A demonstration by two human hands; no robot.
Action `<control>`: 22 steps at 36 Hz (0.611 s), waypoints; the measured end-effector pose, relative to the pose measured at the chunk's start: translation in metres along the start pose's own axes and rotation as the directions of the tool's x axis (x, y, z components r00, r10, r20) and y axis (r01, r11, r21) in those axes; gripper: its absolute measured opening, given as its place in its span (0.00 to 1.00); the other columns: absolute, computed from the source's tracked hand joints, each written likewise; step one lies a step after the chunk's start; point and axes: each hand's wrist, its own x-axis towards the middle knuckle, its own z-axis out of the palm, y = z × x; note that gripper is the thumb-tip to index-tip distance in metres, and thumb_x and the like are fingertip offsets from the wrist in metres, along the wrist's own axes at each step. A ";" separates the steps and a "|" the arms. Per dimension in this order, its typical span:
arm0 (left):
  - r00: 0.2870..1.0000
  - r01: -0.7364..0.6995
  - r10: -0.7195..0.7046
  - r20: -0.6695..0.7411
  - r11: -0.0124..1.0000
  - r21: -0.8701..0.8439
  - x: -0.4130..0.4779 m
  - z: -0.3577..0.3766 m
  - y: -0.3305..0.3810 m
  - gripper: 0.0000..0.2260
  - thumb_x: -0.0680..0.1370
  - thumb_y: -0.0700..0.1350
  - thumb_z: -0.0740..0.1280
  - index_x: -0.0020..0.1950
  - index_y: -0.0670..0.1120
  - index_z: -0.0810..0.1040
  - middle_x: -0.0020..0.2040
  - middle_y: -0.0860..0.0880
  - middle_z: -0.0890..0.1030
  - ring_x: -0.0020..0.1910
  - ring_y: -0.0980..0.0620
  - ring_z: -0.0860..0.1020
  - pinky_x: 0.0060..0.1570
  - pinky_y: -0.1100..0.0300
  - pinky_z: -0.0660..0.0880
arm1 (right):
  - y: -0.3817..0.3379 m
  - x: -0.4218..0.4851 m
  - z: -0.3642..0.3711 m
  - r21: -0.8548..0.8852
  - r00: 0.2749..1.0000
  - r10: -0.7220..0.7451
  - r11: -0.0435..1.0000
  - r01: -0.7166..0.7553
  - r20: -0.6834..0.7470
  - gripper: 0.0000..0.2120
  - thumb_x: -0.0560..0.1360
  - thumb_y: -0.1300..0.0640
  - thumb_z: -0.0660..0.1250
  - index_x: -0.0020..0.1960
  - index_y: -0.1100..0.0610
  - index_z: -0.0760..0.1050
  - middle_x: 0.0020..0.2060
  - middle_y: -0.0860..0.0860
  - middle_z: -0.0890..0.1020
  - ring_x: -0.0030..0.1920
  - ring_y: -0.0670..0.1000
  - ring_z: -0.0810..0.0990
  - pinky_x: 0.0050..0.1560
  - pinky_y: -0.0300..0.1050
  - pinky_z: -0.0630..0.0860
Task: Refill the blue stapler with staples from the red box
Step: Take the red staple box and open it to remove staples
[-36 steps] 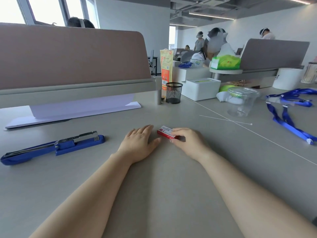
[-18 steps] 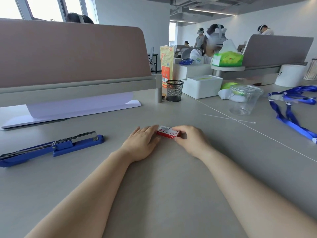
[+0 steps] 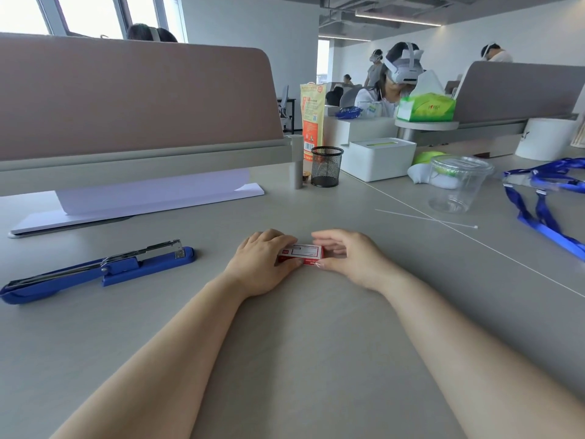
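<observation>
Holding the red box (image 3: pixel 300 254) between both hands, down on the desk (image 3: pixel 316 343) right in front of me, approx centre of view. Left hand (image 3: pixel 259 264) is curled over the box's left end, fingers on top and thumb at the near edge, so it's pinching that end. Right hand (image 3: pixel 345 255) sits at the other end w/ thumb at the near right corner and fingers bent loosely just past the far side; can't tell if it truly grips or only touches. Box looks closed, label side up, no staples visible.

Blue stapler (image 3: pixel 95 270) lies well apart to the left on the desk, nobody touching it. Its metal top arm looks raised a bit off the blue base, but I can't tell if the magazine is properly open for loading.

My read: step in hand is opening the box, so early in the task, nothing loaded yet. Next move prob needs one hand to steady the sleeve while the other pushes or pulls the inner tray out, then a fine pinch on one strip of staples. Box is small and light, so it could skid on the smooth desk if pressed unevenly. After that, reach left to the stapler.
</observation>
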 end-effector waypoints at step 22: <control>0.991 0.020 -0.050 -0.128 0.975 -0.222 0.004 0.002 -0.021 0.20 0.67 0.51 0.73 0.57 0.51 0.75 0.55 0.48 0.76 0.56 0.44 0.74 0.59 0.47 0.72 | 0.013 0.002 -0.011 -0.095 0.995 -0.033 0.995 0.024 -0.093 0.20 0.68 0.62 0.72 0.58 0.49 0.76 0.57 0.50 0.79 0.58 0.47 0.77 0.62 0.42 0.70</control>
